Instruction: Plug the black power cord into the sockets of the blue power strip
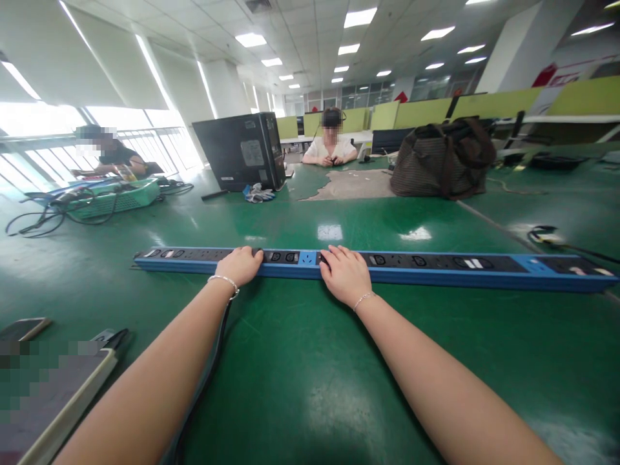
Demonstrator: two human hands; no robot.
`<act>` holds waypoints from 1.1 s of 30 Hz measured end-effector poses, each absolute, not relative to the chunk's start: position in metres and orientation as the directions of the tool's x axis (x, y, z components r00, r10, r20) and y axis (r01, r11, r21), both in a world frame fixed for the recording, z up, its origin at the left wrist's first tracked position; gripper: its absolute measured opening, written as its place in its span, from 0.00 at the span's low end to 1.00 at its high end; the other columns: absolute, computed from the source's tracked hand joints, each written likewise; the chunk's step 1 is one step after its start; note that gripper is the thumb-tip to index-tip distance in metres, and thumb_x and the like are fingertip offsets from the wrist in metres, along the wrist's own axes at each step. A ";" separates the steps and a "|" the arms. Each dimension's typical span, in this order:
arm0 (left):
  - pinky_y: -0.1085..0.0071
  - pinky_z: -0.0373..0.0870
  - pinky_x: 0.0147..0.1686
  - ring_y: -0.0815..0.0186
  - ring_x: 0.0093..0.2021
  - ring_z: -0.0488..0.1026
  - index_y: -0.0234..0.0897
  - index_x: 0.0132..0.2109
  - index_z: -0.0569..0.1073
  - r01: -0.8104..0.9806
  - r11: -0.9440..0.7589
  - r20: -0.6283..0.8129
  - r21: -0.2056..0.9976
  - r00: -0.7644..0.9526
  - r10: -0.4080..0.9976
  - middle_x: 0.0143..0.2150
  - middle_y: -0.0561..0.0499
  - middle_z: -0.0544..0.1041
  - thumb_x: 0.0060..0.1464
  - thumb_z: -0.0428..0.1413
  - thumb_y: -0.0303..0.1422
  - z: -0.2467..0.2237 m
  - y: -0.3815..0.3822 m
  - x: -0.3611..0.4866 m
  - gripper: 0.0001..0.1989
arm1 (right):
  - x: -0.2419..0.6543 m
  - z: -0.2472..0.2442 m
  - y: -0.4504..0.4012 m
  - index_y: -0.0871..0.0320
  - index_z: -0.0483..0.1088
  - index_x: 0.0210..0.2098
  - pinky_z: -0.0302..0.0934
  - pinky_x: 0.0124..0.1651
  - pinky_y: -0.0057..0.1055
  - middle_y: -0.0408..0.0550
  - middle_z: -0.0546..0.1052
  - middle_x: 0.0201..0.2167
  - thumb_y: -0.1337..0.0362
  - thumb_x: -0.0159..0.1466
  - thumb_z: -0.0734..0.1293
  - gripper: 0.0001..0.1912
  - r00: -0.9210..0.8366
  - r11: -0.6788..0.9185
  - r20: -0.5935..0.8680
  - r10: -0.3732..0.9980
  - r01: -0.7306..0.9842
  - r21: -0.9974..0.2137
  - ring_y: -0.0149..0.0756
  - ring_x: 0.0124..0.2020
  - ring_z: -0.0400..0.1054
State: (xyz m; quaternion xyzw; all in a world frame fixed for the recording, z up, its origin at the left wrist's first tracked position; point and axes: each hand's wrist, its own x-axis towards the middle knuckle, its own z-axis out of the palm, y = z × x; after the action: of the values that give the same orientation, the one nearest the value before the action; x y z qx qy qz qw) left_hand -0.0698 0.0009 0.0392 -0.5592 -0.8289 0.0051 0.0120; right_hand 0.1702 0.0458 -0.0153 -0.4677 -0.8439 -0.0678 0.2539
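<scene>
A long blue power strip with black and blue sockets lies across the green table. My left hand is closed over its top, left of the middle, with the fingertips hidden behind the hand. Over the strip just right of a blue socket rests my right hand, its fingers curled onto the top and far edge. A black cable runs down toward me beside my left forearm.
Beyond the strip stand a black computer case, blue-grey gloves and a dark bag. A green basket with cables sits at left. Two people sit farther back. Near left are a phone and a pale-edged object.
</scene>
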 end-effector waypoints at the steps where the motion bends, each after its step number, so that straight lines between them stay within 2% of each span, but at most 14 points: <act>1: 0.64 0.66 0.46 0.55 0.49 0.72 0.35 0.46 0.71 0.923 0.385 0.023 -0.015 -0.385 0.923 0.49 0.38 0.75 0.56 0.35 0.46 0.038 0.001 -0.069 0.27 | 0.171 -0.015 0.046 0.55 0.68 0.53 0.47 0.56 0.39 0.48 0.69 0.56 0.57 0.66 0.53 0.22 -0.437 0.556 0.490 0.754 0.822 -0.123 0.41 0.57 0.58; 6: 0.62 0.67 0.43 0.54 0.46 0.73 0.34 0.43 0.71 0.899 0.439 0.051 0.014 -0.439 0.897 0.46 0.37 0.76 0.56 0.34 0.47 0.035 0.002 -0.064 0.28 | 0.170 -0.016 0.047 0.54 0.68 0.53 0.47 0.56 0.38 0.48 0.69 0.56 0.57 0.66 0.53 0.22 -0.426 0.555 0.500 0.754 0.820 -0.140 0.41 0.56 0.58; 13: 0.61 0.67 0.42 0.52 0.44 0.74 0.34 0.41 0.73 0.888 0.459 0.098 0.034 -0.460 0.882 0.42 0.37 0.78 0.54 0.37 0.47 0.038 -0.003 -0.061 0.26 | 0.168 -0.015 0.047 0.54 0.70 0.50 0.48 0.55 0.37 0.47 0.71 0.53 0.59 0.64 0.54 0.20 -0.406 0.553 0.519 0.752 0.818 -0.161 0.41 0.54 0.60; 18: 0.62 0.68 0.42 0.54 0.44 0.74 0.36 0.40 0.73 0.905 0.425 0.102 0.022 -0.425 0.900 0.42 0.39 0.78 0.55 0.37 0.44 0.038 -0.001 -0.065 0.24 | 0.168 -0.015 0.048 0.55 0.70 0.50 0.48 0.55 0.38 0.48 0.71 0.53 0.59 0.64 0.54 0.20 -0.411 0.558 0.519 0.749 0.814 -0.161 0.41 0.54 0.60; 33: 0.63 0.68 0.42 0.53 0.43 0.74 0.35 0.39 0.73 0.906 0.423 0.115 0.005 -0.421 0.900 0.40 0.39 0.78 0.55 0.37 0.44 0.039 -0.001 -0.066 0.24 | 0.169 -0.015 0.048 0.55 0.70 0.50 0.49 0.54 0.38 0.48 0.71 0.53 0.58 0.64 0.54 0.20 -0.415 0.569 0.529 0.740 0.806 -0.164 0.41 0.53 0.60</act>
State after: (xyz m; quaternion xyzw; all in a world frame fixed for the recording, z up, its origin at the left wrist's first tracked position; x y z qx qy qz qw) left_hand -0.0659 -0.0010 0.0389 -0.5361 -0.8422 -0.0331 0.0470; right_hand 0.1692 0.0477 -0.0153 -0.4605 -0.8392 -0.0579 0.2835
